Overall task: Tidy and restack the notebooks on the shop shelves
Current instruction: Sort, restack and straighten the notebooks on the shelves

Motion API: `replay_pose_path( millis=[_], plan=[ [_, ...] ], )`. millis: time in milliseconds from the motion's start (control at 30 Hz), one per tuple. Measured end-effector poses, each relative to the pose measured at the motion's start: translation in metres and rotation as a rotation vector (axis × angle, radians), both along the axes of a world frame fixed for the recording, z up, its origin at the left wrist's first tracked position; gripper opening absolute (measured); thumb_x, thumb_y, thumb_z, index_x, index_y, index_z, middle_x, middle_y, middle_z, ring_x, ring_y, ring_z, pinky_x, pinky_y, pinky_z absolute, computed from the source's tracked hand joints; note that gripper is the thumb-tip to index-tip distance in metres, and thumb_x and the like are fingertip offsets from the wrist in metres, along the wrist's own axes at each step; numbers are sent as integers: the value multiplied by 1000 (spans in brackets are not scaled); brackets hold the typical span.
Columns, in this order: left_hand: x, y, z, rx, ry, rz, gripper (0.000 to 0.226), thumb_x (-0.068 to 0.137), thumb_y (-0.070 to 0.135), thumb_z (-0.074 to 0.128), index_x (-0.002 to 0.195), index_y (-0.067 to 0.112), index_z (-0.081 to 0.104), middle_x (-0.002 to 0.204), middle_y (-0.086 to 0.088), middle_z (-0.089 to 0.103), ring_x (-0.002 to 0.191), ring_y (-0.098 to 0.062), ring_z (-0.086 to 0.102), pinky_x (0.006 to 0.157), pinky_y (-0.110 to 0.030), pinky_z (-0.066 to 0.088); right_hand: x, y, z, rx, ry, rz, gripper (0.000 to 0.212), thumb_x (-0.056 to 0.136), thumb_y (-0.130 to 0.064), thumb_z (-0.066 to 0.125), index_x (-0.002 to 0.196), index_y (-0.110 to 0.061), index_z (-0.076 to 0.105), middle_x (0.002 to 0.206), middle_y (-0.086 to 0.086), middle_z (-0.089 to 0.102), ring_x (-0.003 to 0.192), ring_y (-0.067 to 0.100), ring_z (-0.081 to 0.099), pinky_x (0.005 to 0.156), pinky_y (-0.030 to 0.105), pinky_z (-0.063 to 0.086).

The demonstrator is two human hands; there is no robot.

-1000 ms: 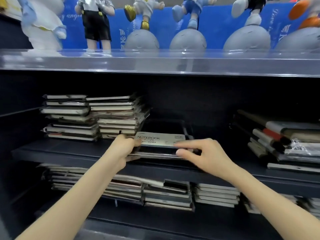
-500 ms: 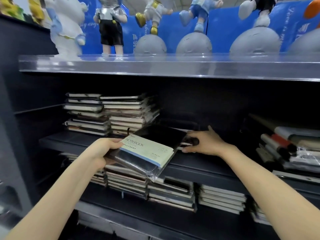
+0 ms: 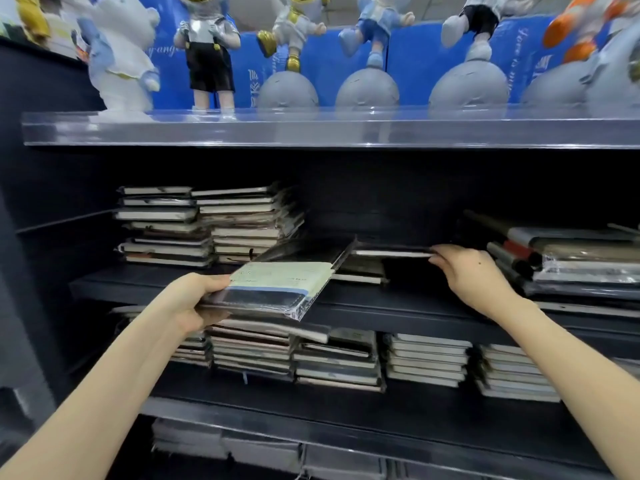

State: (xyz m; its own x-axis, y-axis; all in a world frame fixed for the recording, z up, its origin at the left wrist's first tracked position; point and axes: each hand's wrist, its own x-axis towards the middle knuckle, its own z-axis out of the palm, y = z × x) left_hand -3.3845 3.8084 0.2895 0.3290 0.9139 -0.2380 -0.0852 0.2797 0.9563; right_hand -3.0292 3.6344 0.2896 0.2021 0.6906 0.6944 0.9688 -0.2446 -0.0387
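Head view showed what had changed: the wrapped notebook had been lifted off the middle shelf and was gripped by the left hand. A second notebook was pinched by the right hand, ready for restacking.

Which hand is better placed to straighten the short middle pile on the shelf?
Right. The right hand already pinches the top notebook of that pile. The left hand is occupied holding a wrapped notebook out in front of the shelf.
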Motion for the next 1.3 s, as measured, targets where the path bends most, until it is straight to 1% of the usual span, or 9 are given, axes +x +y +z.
replay_pose_path(
  millis=[200,367,533,633,767,867,1033,1133,1300],
  plan=[
    [-12,-4,-7,81,79,-32,17,92,2,53,104,4,65,92,-12,64,79,-23,59,59,-36,56,-12,-12,20,127,195,-77,25,97,-15,50,84,2,61,75,20,66,72,40,61,60,39,41],
    [6,-22,-8,36,67,-33,16,94,4,52,108,3,60,96,-14,62,80,-24,59,65,-42,51,-73,-21,4,181,-25,30,18,93,-8,58,98,6,67,88,22,70,76,39,67,65,43,54],
    [15,-34,-5,20,135,-267,54,97,54,32,101,8,59,102,-12,65,93,-27,60,86,-44,48,-134,-26,-26,106,-248,257,28,90,-24,46,81,-3,61,69,5,61,44,22,57,38,25,44],
    [15,-35,-7,111,201,-365,55,86,63,48,100,12,65,105,-8,69,99,-24,61,99,-41,42,-151,-23,-38,-13,-337,274,32,89,-28,44,82,-4,64,76,4,64,42,20,56,36,24,43],
    [17,-41,-20,217,80,-332,23,88,21,65,103,4,68,99,-11,72,84,-23,67,80,-34,51,-162,-37,-31,-105,68,313,42,90,-49,45,94,-16,71,95,-1,73,86,19,69,70,39,56],
    [12,-52,-40,331,-19,-316,26,92,12,59,117,5,61,105,-10,72,100,-29,66,90,-42,52,-169,-45,-26,123,436,172,37,87,-51,54,98,-22,73,94,-11,72,88,8,66,82,30,52],
    [6,-87,-58,394,-217,-384,34,93,9,53,126,12,54,115,-4,69,106,-22,65,84,-34,53,-180,-42,-27,31,1148,221,66,86,-52,60,141,-21,41,130,-5,58,115,12,58,95,29,49],
    [9,-101,-59,414,-255,-432,39,93,12,52,132,18,49,122,3,65,112,-16,61,94,-36,48,-196,-54,-28,194,1227,355,27,100,-22,48,126,-20,53,115,-7,67,102,5,64,74,16,54],
    [28,-121,-41,511,-116,-420,37,98,41,41,128,21,46,121,8,61,112,-12,57,97,-38,46,-198,-98,-29,347,1130,466,33,99,-10,45,130,-21,50,115,-5,67,103,4,64,77,17,53]
  ],
)
